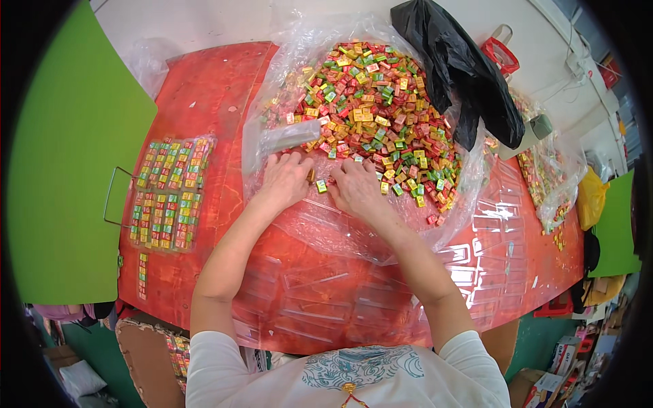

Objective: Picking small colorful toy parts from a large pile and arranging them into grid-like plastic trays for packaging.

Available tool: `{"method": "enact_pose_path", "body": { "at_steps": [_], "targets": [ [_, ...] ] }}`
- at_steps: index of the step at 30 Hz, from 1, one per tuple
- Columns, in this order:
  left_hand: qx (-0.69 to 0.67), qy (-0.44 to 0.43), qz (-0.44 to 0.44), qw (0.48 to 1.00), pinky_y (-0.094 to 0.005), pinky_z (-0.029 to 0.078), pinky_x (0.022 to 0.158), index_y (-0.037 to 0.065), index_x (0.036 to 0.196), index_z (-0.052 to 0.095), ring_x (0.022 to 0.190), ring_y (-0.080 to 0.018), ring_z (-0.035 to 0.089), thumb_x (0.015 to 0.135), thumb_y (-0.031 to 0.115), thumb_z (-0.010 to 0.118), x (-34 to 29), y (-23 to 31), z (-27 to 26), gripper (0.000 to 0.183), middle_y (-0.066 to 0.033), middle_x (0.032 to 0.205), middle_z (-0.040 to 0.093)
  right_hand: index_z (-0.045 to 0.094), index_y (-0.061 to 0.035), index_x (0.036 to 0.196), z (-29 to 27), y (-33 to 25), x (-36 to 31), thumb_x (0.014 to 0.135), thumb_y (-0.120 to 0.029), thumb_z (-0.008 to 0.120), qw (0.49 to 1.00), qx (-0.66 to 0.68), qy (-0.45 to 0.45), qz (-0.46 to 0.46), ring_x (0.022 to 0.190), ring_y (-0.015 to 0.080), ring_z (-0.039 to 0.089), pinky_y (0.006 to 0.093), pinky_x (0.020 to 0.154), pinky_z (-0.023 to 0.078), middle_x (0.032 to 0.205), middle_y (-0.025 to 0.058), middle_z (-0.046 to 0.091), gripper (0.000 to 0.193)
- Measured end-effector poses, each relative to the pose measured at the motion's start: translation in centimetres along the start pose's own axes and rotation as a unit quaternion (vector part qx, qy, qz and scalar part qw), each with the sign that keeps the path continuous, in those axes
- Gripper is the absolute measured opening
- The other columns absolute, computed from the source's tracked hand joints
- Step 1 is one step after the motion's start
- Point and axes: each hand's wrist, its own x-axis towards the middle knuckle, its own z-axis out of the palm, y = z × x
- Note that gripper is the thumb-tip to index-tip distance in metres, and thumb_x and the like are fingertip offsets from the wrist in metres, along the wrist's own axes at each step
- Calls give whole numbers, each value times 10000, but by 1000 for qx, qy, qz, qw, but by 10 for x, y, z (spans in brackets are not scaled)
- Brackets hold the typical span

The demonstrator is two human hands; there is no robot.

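A big heap of small wrapped candies (381, 115), in red, yellow, orange and green, lies in a spread-open clear plastic bag (320, 228). At its near edge, my left hand (286, 180) bends its fingers down onto the bag; a candy shows beside its thumb side, and what the fingertips hold is hidden. Just to the right, my right hand (357, 190) curls its fingers over candies at the edge of the heap. One yellow-green candy (322, 185) lies loose between the hands. A greyish, shiny strip-shaped piece (290, 136) rests beyond my left fingers.
Clear trays filled with candy rows (165, 221) lie at left beside a green board (64, 170). Several clear plastic trays (313, 299) cover the red table (211, 285) in front of me. A black plastic bag (469, 75) and another candy bag (544, 170) are at right.
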Motion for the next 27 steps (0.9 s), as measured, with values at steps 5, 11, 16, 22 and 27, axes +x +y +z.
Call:
{"method": "enact_pose_path", "body": {
  "at_steps": [5,11,16,22,27],
  "targets": [
    [-9,-36,5,999,-456,351,853,116,1060,636,1023,-285,597,777,179,687,-15,9,-8,294,-116,1017,605,641,-71,944,4,-2,3,794,-218,687,1000,-17,-7,1,916,272,604,484,846,396,914,102,574,215],
    [-20,-37,11,999,-455,355,843,107,1070,634,1027,-287,592,783,195,685,-13,17,-5,304,-127,1012,591,640,-89,1006,-2,1,-8,767,-204,706,999,-2,12,-51,928,273,602,469,838,399,942,105,577,274],
    [-32,-30,4,999,-442,368,833,103,1135,617,1030,-295,590,779,203,690,-14,18,-2,377,-142,1030,583,633,-96,1013,-17,5,-20,779,-207,715,999,16,-41,-6,977,281,594,438,858,413,959,108,581,272],
    [-44,-35,18,998,-450,376,872,83,1169,619,1082,-321,561,762,277,733,-8,30,-6,466,-176,1119,578,638,-92,987,-9,8,-19,790,-207,706,1000,11,-9,0,976,285,589,429,846,418,961,109,579,239],
    [-35,-7,29,999,-465,373,885,105,1177,631,1082,-299,527,767,318,725,-1,45,2,472,-154,1099,568,638,-78,969,-10,18,-20,796,-198,695,1000,4,21,7,989,286,589,428,845,418,974,118,578,218]
  ]
}}
